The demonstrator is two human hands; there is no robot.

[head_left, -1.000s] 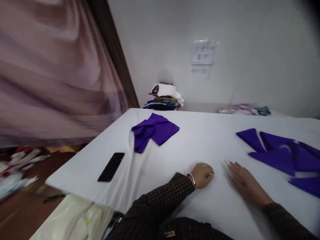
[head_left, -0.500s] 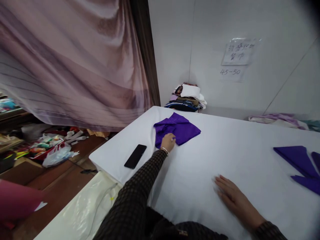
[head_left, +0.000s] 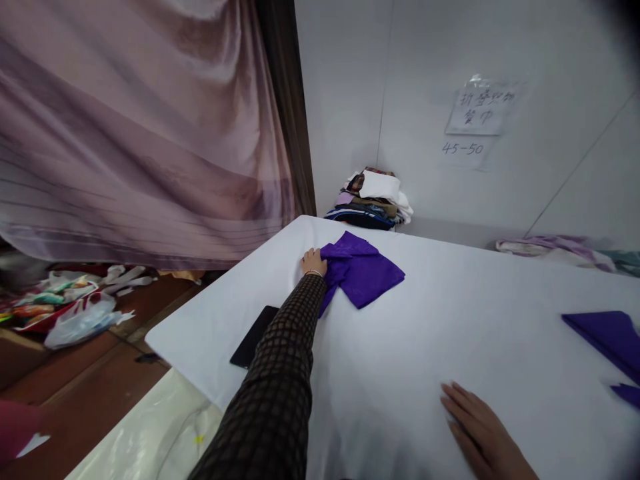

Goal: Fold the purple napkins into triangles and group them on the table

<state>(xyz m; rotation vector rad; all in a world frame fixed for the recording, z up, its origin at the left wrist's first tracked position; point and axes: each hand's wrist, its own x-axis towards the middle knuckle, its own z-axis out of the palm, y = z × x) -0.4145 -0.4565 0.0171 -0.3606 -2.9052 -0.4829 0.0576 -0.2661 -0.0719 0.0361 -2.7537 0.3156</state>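
On the white-covered table point(head_left: 390, 360), a rumpled purple cloth napkin point(head_left: 370, 270) lies toward the far left corner. My left hand point(head_left: 314, 262) is at the left edge of this napkin, its fingers closed on the cloth there; the fingertips are partly hidden. My right hand point(head_left: 480, 427) rests flat on the tabletop at the near right, fingers stretched out and holding nothing. Folded purple napkins point(head_left: 607, 337) lie at the right edge of the view, partly cut off.
A black phone point(head_left: 253, 337) lies left of my left forearm, which covers part of it. Stacked folded cloths point(head_left: 375, 197) stand behind the table against the wall. A pink curtain point(head_left: 165, 133) hangs at the left. Plastic bags point(head_left: 83, 320) sit on the floor.
My left hand has moved left and slightly away, from the napkin's near side to its left edge. The napkin's left part is more bunched. My right hand stays flat; the view has shifted slightly.
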